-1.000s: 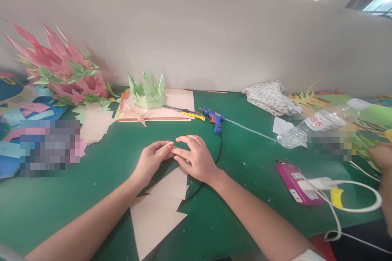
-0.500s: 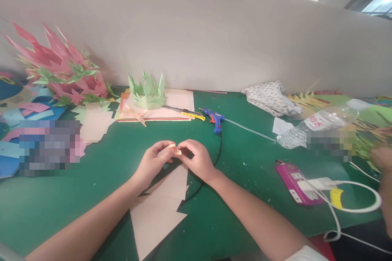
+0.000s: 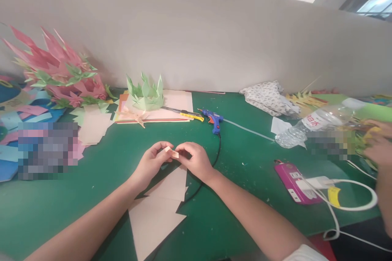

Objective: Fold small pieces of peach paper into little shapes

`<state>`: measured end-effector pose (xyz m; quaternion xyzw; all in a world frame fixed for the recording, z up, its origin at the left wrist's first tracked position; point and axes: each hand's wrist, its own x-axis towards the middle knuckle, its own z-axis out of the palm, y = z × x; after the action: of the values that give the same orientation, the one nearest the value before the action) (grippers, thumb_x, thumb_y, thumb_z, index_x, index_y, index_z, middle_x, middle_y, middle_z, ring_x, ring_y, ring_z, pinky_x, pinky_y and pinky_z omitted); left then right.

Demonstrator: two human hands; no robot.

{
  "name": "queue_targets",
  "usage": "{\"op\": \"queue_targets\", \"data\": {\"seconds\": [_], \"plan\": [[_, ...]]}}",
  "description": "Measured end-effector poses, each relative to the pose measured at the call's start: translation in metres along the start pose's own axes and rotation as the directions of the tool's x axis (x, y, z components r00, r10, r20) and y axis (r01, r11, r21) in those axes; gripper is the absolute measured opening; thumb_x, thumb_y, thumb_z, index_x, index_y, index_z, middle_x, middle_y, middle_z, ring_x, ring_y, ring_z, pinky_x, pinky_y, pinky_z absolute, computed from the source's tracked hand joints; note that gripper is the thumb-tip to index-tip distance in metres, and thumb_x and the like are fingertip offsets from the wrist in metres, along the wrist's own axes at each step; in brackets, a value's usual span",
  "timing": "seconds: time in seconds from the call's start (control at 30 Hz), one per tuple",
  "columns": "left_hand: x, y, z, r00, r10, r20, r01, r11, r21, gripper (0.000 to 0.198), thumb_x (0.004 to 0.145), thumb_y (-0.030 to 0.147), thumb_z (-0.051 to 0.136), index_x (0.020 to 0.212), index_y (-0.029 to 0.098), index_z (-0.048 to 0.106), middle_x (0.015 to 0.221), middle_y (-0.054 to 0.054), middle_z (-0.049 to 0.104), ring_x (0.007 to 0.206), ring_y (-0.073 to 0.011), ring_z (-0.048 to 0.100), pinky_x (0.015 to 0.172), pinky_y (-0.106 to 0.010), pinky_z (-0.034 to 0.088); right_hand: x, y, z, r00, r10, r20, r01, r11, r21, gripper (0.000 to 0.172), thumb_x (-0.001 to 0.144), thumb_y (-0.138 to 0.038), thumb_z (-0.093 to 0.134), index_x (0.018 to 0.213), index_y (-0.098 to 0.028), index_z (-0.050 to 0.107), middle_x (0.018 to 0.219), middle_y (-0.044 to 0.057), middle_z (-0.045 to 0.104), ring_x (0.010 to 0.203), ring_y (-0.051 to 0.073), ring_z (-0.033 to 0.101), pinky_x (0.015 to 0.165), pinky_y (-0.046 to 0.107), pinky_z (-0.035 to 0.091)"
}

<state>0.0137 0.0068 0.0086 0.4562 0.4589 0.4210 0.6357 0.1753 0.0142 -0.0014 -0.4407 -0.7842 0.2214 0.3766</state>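
Between my two hands is a small folded piece of pale peach paper. My left hand pinches it from the left between thumb and fingers. From the right, my right hand grips its other side, with the fingertips partly hidden. Below my hands lie peach paper pieces with pointed, zigzag edges, flat on the green table. Beyond the hands, a blue glue gun rests on its side with a clear glue stick in its back, next to a yellow utility knife.
A green paper crown stands on stacked paper sheets. Pink paper crowns are piled at the left. On the right are a plastic bottle, a purple power strip with white cables, and another person's hand.
The folded paper has turned slightly in my fingers and shows more of its face. The other person's hand at the right has come further into view.
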Motion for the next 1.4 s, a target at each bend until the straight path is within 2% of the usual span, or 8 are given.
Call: {"op": "queue_targets", "data": {"seconds": [0.2, 0.47, 0.7, 1.0, 1.23, 1.4], "plan": [[0.0010, -0.0031, -0.0006, 0.999, 0.034, -0.031, -0.033, 0.999, 0.025, 0.014, 0.071, 0.031, 0.060, 0.077, 0.020, 0.054, 0.067, 0.004, 0.055, 0.063, -0.0100, 0.053, 0.066, -0.021, 0.042, -0.0002, -0.0019, 0.0016, 0.998, -0.047, 0.028, 0.048, 0.998, -0.050, 0.015, 0.082, -0.032, 0.056, 0.077, -0.020, 0.062, 0.063, 0.000, 0.060, 0.061, 0.013, 0.053, 0.062, 0.025, 0.040], [-0.0005, -0.0043, -0.0015, 0.999, 0.030, 0.018, -0.030, 0.999, 0.014, 0.017, 0.077, 0.035, 0.056, 0.081, 0.019, 0.054, 0.073, 0.001, 0.057, 0.071, -0.0116, 0.054, 0.072, -0.023, 0.042, -0.0004, 0.0007, 0.0028, 0.999, -0.037, 0.003, 0.037, 0.998, -0.051, 0.015, 0.083, -0.032, 0.056, 0.077, -0.019, 0.062, 0.064, 0.000, 0.060, 0.060, 0.013, 0.052, 0.059, 0.025, 0.038], [-0.0009, -0.0036, 0.0009, 0.999, 0.037, -0.032, -0.037, 0.999, 0.021, 0.015, 0.074, 0.032, 0.058, 0.079, 0.019, 0.053, 0.070, 0.003, 0.054, 0.066, -0.0111, 0.052, 0.068, -0.022, 0.042, 0.0000, -0.0005, 0.0020, 0.999, -0.030, 0.024, 0.031, 0.999, -0.027, 0.011, 0.081, -0.030, 0.058, 0.078, -0.020, 0.063, 0.065, 0.000, 0.062, 0.060, 0.012, 0.053, 0.060, 0.024, 0.040], [-0.0026, -0.0024, 0.0001, 1.000, 0.023, -0.018, -0.023, 0.999, 0.040, 0.021, 0.072, 0.038, 0.059, 0.079, 0.018, 0.053, 0.071, 0.000, 0.057, 0.069, -0.0134, 0.054, 0.069, -0.024, 0.042, -0.0009, -0.0005, 0.0018, 0.999, -0.049, 0.008, 0.049, 0.997, -0.057, 0.012, 0.081, -0.029, 0.057, 0.076, -0.020, 0.063, 0.065, 0.000, 0.063, 0.060, 0.013, 0.055, 0.059, 0.025, 0.040], [-0.0020, -0.0045, -0.0013, 0.998, 0.058, -0.014, -0.056, 0.996, 0.069, 0.012, 0.072, 0.026, 0.060, 0.078, 0.019, 0.053, 0.073, 0.003, 0.056, 0.069, -0.0103, 0.054, 0.067, -0.021, 0.042, -0.0013, -0.0011, 0.0030, 0.997, -0.075, 0.011, 0.075, 0.995, -0.068, 0.009, 0.080, -0.026, 0.059, 0.075, -0.020, 0.063, 0.063, 0.000, 0.062, 0.058, 0.013, 0.054, 0.059, 0.025, 0.040], [-0.0016, -0.0055, 0.0004, 0.996, 0.077, -0.036, -0.077, 0.997, -0.002, 0.018, 0.073, 0.030, 0.061, 0.083, 0.021, 0.050, 0.075, 0.004, 0.057, 0.072, -0.0105, 0.057, 0.073, -0.023, 0.046, -0.0004, -0.0009, 0.0024, 0.999, -0.045, -0.016, 0.044, 0.997, -0.070, 0.010, 0.081, -0.028, 0.057, 0.076, -0.020, 0.063, 0.064, 0.000, 0.064, 0.059, 0.013, 0.055, 0.059, 0.025, 0.041]]}}
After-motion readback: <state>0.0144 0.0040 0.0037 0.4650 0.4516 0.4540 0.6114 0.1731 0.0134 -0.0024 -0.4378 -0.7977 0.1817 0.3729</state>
